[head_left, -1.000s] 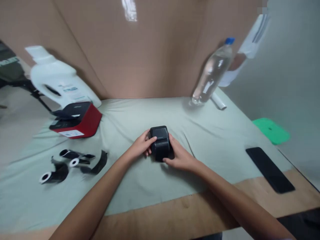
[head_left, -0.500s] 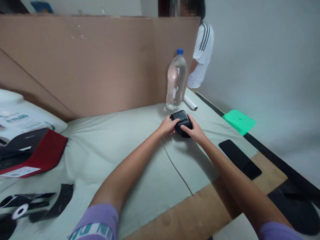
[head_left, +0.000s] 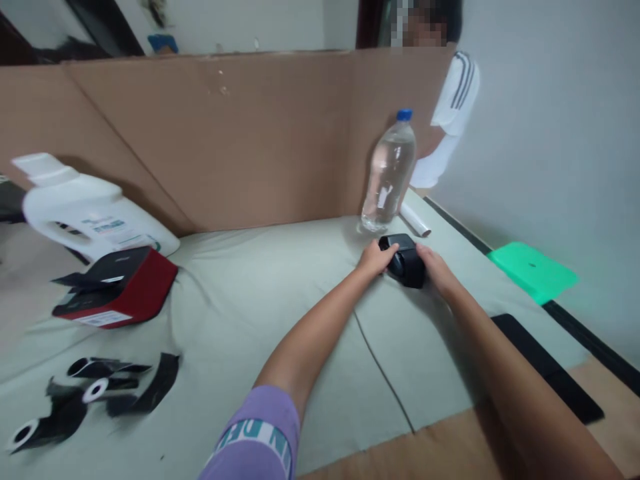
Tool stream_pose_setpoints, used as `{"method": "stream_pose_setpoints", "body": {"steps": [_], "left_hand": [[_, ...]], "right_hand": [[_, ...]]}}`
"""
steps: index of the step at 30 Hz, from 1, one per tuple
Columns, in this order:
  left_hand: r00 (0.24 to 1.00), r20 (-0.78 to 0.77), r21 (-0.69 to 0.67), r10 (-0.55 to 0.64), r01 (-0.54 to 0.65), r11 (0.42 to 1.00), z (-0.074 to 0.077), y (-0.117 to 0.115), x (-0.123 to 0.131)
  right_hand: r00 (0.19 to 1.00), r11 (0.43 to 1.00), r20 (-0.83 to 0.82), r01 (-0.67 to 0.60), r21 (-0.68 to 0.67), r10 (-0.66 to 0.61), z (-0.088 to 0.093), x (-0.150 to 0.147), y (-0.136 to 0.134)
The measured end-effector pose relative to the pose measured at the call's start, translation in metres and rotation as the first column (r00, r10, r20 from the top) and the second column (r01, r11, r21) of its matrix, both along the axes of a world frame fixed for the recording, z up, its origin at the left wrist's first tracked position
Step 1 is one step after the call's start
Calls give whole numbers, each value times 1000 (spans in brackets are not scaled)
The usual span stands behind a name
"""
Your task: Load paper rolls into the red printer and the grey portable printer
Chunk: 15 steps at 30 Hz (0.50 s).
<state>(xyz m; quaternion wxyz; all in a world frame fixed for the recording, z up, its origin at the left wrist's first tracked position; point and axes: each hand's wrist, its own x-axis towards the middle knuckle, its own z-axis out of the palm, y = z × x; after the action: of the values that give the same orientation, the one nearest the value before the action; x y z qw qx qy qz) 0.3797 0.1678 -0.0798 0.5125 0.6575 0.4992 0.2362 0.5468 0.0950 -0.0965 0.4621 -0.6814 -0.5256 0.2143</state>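
Note:
Both my hands hold a small black box-shaped device just above the cloth, in front of the water bottle. My left hand grips its left side, with the thumb on top. On the opposite side, my right hand is closed along the edge, its fingers mostly hidden behind the device. A rounded dark part shows in the device's near face, but its exact kind is unclear. Close behind stands a clear bottle with a blue cap, and a white paper tube lies beside it.
A cardboard panel borders the back. At left are a white jug, a red-and-black machine and several black rolls. A black phone-like slab lies at right, near a green stool. A person in white stands behind.
The camera has turned left, so everything sits further right in view. The black device has turned in my hands, and my right thumb has shifted from its top to its side.

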Motion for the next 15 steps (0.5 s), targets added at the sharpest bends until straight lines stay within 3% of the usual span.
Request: {"method": "stream_pose_setpoints", "body": {"steps": [3,5,7,9,11,12,13,15], "left_hand": [[1000,20,38,0,0,999,9,-12,-39],[1000,26,135,-17,13,991,22,-20,-86],[1000,21,258,11,-16,966,42,-27,-150],[993,14,372,118,-114,921,66,-35,-233],[957,-68,505,283,-212,837,88,-44,-328],[894,-97,577,438,-308,756,97,-49,-377],[781,-67,647,621,-440,623,104,-53,-425],[613,14,677,790,-587,444,110,-58,-510]], "right_hand": [[979,991,170,125,-47,-115,15,-15,-6],[937,987,312,143,73,-159,27,-43,-5],[908,973,407,0,229,-96,38,-92,0],[899,926,426,-244,290,103,44,-162,8],[857,848,385,-459,265,343,44,-247,15],[813,798,345,-557,230,468,42,-293,19],[764,747,296,-635,196,573,39,-338,23],[650,633,174,-760,149,740,32,-422,34]]}}
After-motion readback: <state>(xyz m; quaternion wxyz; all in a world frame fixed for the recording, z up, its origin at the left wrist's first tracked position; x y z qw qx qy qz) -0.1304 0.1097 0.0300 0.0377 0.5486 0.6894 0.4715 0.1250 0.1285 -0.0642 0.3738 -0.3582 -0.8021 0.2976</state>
